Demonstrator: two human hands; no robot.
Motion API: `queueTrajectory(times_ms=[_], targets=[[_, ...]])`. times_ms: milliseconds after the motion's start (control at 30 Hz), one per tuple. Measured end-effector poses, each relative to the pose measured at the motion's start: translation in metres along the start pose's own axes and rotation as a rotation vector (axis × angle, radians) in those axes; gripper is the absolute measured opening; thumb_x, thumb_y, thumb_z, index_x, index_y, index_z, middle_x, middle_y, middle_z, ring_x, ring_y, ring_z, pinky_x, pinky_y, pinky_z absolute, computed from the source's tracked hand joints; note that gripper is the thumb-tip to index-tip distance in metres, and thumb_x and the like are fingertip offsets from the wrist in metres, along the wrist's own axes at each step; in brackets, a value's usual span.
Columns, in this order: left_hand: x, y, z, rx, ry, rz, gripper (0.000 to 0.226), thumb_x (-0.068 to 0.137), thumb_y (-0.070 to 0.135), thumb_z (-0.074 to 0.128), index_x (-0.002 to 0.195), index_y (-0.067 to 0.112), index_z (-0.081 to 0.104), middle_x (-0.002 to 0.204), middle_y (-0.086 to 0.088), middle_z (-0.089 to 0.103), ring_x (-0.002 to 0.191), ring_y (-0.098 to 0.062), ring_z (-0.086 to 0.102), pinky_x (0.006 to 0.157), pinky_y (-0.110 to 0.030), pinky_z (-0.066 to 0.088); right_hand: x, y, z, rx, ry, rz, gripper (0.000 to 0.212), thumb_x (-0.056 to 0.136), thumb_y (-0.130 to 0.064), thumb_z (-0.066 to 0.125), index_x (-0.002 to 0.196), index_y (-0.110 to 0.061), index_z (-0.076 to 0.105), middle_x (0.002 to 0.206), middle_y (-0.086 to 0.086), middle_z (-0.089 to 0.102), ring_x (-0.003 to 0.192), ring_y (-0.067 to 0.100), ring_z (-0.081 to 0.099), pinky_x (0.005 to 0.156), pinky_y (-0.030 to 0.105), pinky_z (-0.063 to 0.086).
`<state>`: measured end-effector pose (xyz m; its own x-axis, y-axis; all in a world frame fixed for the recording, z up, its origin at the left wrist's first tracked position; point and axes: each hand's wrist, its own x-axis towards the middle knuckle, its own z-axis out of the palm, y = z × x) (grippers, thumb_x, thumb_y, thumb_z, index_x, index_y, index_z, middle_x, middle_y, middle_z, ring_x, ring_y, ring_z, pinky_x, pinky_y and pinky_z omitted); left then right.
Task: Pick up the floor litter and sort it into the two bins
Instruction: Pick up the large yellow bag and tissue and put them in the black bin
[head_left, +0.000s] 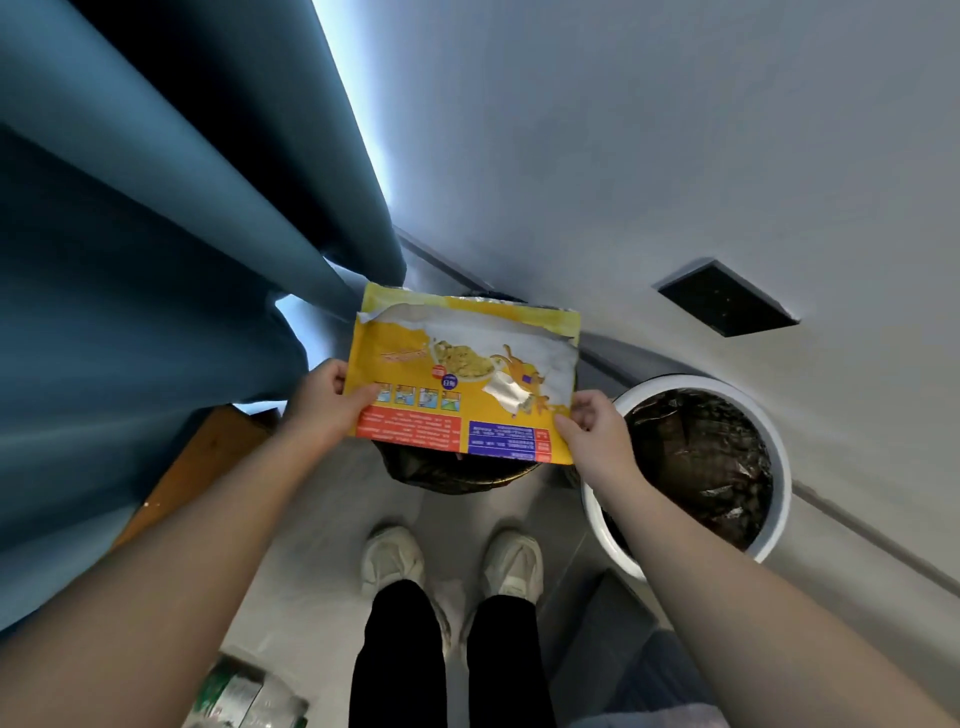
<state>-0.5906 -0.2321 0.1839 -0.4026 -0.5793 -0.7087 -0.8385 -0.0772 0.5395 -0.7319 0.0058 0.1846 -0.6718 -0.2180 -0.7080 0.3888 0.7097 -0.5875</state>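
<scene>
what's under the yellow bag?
A dark bin with a black liner: only its near rim shows below the yellow bag, held by the left hand and right hand. Its opening and contents are covered. The white bin sits uncovered beside it.

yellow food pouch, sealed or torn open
Torn open. The yellow food pouch has a ragged rip along its far edge exposing silvery lining; the left hand and right hand pinch its two sides.

The mouth of the white bin (779, 467) at the right stands open from above. The yellow packet (462, 384) covers most of the dark bin (452, 475) left of it. A blue curtain (156, 260) crowds the left; the wall (675, 130) closes the far side.
</scene>
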Motion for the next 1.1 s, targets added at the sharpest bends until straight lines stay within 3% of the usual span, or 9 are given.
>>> queueTrajectory(times_ms=[100, 200, 300, 367, 433, 633, 767, 867, 1100], targets=[[0.010, -0.011, 0.003, 0.098, 0.028, -0.041, 0.028, 0.089, 0.021, 0.065, 0.112, 0.010, 0.054, 0.109, -0.010, 0.063, 0.087, -0.023, 0.060, 0.075, -0.036, 0.048, 0.015, 0.007, 0.021, -0.103, 0.007, 0.018, 0.033, 0.091, -0.019, 0.064, 0.121, -0.017, 0.050, 0.097, 0.000, 0.066, 0.085, 0.013, 0.065, 0.071, 0.026, 0.052], [0.004, -0.014, 0.011, 0.377, 0.124, -0.025, 0.059, 0.085, 0.027, 0.069, 0.134, 0.012, 0.041, 0.131, -0.013, 0.049, 0.114, -0.031, 0.051, 0.087, -0.040, 0.042, 0.013, 0.007, 0.030, -0.401, -0.025, -0.115, 0.057, 0.089, -0.019, 0.065, 0.139, -0.020, 0.039, 0.131, 0.003, 0.051, 0.115, 0.020, 0.054, 0.095, 0.035, 0.047], [-0.007, -0.011, 0.025, 0.813, 0.122, 0.295, 0.076, 0.083, 0.032, 0.068, 0.145, 0.021, 0.025, 0.149, -0.011, 0.028, 0.135, -0.031, 0.029, 0.104, -0.047, 0.034, 0.010, 0.008, 0.035, -0.802, -0.104, -0.320, 0.069, 0.093, -0.022, 0.059, 0.150, -0.022, 0.021, 0.157, 0.008, 0.021, 0.144, 0.026, 0.021, 0.115, 0.038, 0.024], [-0.003, -0.009, 0.044, 1.028, 0.011, 0.443, 0.081, 0.086, 0.037, 0.062, 0.149, 0.028, 0.013, 0.158, -0.008, 0.005, 0.145, -0.031, 0.006, 0.115, -0.050, 0.016, 0.021, 0.012, 0.042, -0.999, -0.141, -0.403, 0.071, 0.097, -0.025, 0.052, 0.153, -0.025, 0.008, 0.161, 0.008, 0.003, 0.148, 0.030, 0.002, 0.119, 0.041, 0.011], [0.007, -0.010, 0.068, 1.195, -0.059, 0.514, 0.081, 0.090, 0.042, 0.056, 0.151, 0.032, 0.004, 0.159, -0.009, -0.008, 0.146, -0.032, -0.008, 0.115, -0.055, 0.002, 0.038, 0.019, 0.054, -1.147, -0.160, -0.438, 0.073, 0.099, -0.028, 0.047, 0.153, -0.028, -0.003, 0.161, 0.010, -0.008, 0.147, 0.033, -0.007, 0.119, 0.045, 0.004], [0.059, -0.037, 0.123, 1.667, -0.090, 0.528, 0.081, 0.091, 0.064, 0.032, 0.151, 0.027, -0.009, 0.156, -0.019, -0.018, 0.142, -0.041, -0.017, 0.106, -0.065, -0.015, 0.087, 0.051, 0.088, -1.498, -0.241, -0.436, 0.073, 0.100, -0.044, 0.040, 0.153, -0.028, -0.009, 0.160, 0.010, -0.014, 0.147, 0.030, -0.014, 0.116, 0.054, -0.009], [0.072, -0.043, 0.142, 1.790, -0.110, 0.512, 0.077, 0.094, 0.060, 0.025, 0.150, 0.023, -0.013, 0.156, -0.020, -0.015, 0.142, -0.042, -0.015, 0.105, -0.064, -0.016, 0.102, 0.062, 0.102, -1.589, -0.263, -0.391, 0.065, 0.102, -0.042, 0.030, 0.152, -0.030, -0.010, 0.160, 0.009, -0.014, 0.147, 0.030, -0.016, 0.115, 0.056, -0.012], [0.070, -0.037, 0.143, 1.837, -0.109, 0.506, 0.082, 0.091, 0.066, 0.027, 0.150, 0.023, -0.012, 0.156, -0.021, -0.013, 0.142, -0.043, -0.013, 0.105, -0.064, -0.016, 0.103, 0.060, 0.101, -1.587, -0.261, -0.376, 0.068, 0.101, -0.043, 0.034, 0.152, -0.031, -0.009, 0.160, 0.009, -0.013, 0.146, 0.031, -0.016, 0.114, 0.057, -0.012], [0.013, -0.010, 0.094, 1.734, -0.056, 0.564, 0.071, 0.096, 0.055, 0.026, 0.152, 0.022, -0.004, 0.158, -0.017, -0.012, 0.144, -0.039, -0.011, 0.105, -0.066, -0.016, 0.041, 0.028, 0.062, -1.452, -0.171, -0.449, 0.069, 0.099, -0.050, 0.036, 0.153, -0.030, -0.003, 0.161, 0.010, -0.007, 0.147, 0.033, -0.013, 0.116, 0.057, -0.007]])
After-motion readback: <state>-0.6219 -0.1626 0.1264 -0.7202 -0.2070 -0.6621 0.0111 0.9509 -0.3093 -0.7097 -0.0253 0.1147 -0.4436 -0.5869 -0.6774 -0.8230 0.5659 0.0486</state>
